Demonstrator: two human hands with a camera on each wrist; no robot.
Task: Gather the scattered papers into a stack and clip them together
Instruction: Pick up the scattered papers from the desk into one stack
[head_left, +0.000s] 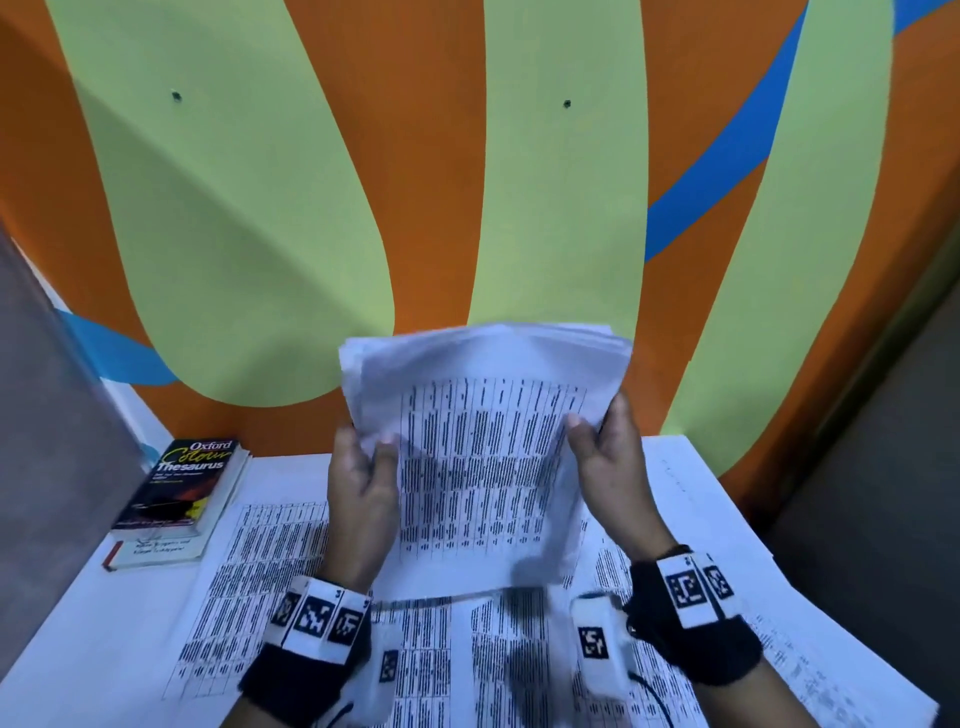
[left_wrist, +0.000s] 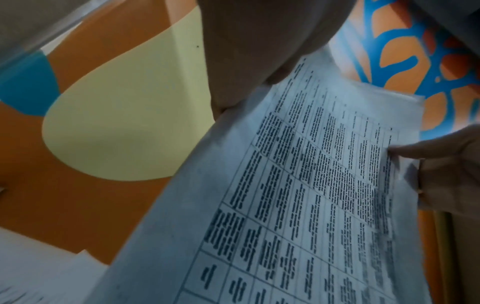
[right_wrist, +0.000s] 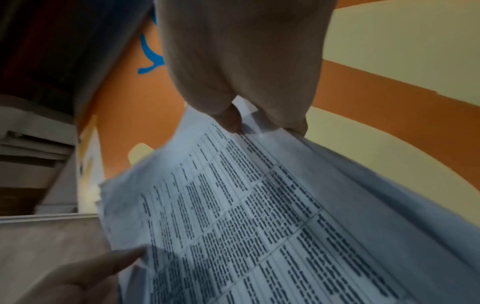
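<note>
The stack (head_left: 483, 457) is held upright above the table's (head_left: 717, 509) middle, between both hands. Its sheets are white, printed with tables, top edges uneven. The left hand (head_left: 363, 483) pinches its left edge, the right hand (head_left: 610, 457) its right edge, thumbs in front.

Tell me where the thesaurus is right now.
In the head view, the thesaurus lies at the table's far left, atop another book, left of the left hand.
</note>
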